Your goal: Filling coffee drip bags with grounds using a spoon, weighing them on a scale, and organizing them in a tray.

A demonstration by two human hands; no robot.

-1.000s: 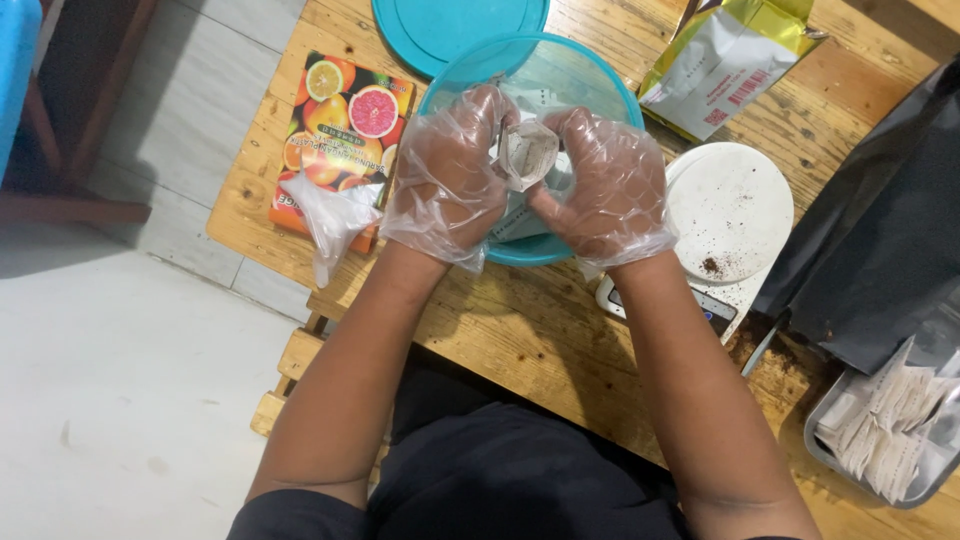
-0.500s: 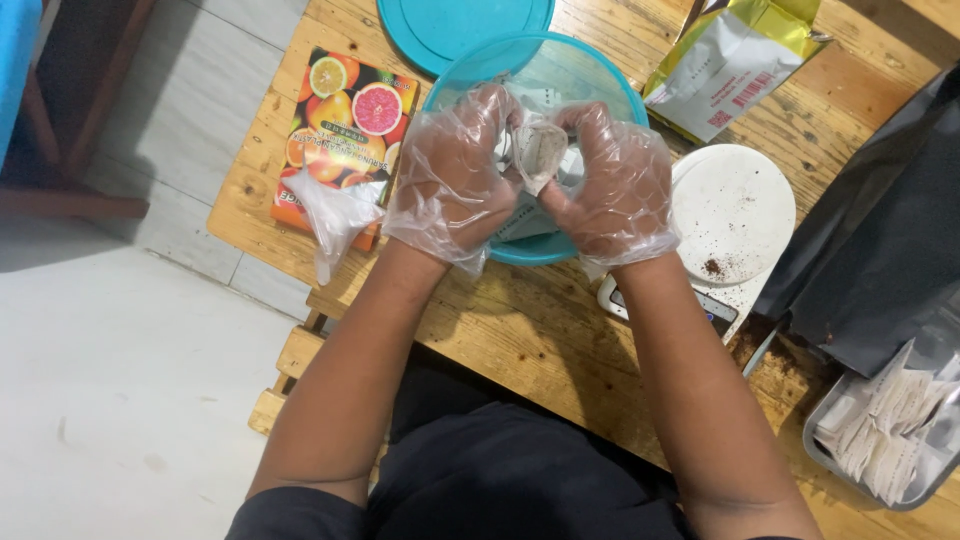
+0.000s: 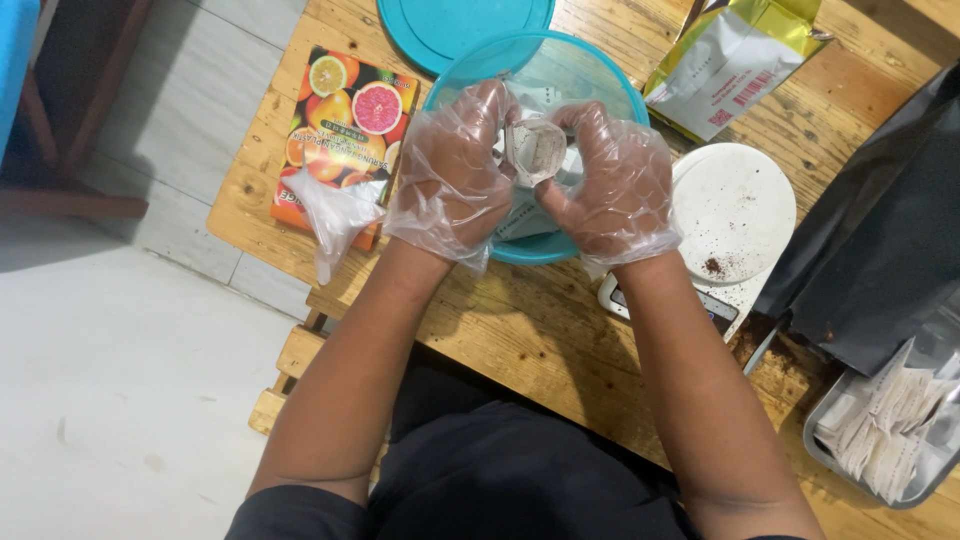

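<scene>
Small paper sachet (image 3: 535, 150) pinched between gloved left hand (image 3: 455, 175) and right hand (image 3: 610, 180), above teal bowl (image 3: 470, 85) | fruit-printed box (image 3: 345, 120) at left | gold-and-white pouch (image 3: 730, 65) beyond white scale (image 3: 735, 210)

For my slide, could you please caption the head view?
Gloved left hand and right hand hold a small white paper sachet above a teal plastic bowl.

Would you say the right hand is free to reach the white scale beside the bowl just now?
Probably not at once: the right hand and left hand together hold a small sachet over the bowl. The scale lies close, with nothing between.
</scene>
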